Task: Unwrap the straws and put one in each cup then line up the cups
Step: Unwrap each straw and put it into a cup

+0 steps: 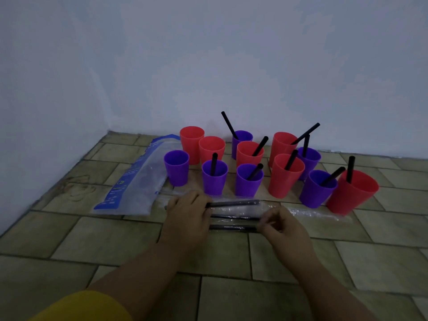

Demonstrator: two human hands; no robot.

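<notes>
Fingers [200,201] of your left hand [187,212] curl over the left ends of the wrapped straws [234,202], three black ones in clear sleeves lying side by side on the tiled floor [347,258] just in front of you. That grip looks meant to pin the bundle so it cannot roll or slide while you work at the other end. Your right hand [284,230] has its fingers [268,218] bent and closed on the right tip of the nearest straw [231,227], apparently pinching the sleeve to tear or peel it, though the exact contact is too dim to tell. Beyond the straws the cups stand in a loose cluster near the wall [208,66], not in a line. The other cups [284,181], nine of them, each hold a leaning black straw. The empty purple cup [176,167], the red cup [191,144] behind it and the second red cup [212,148] have none, which matches your three remaining straws. A printed plastic bag [136,181] lies flat at the left, and clear wrappers [319,214] lie to the right near the front cups.
</notes>
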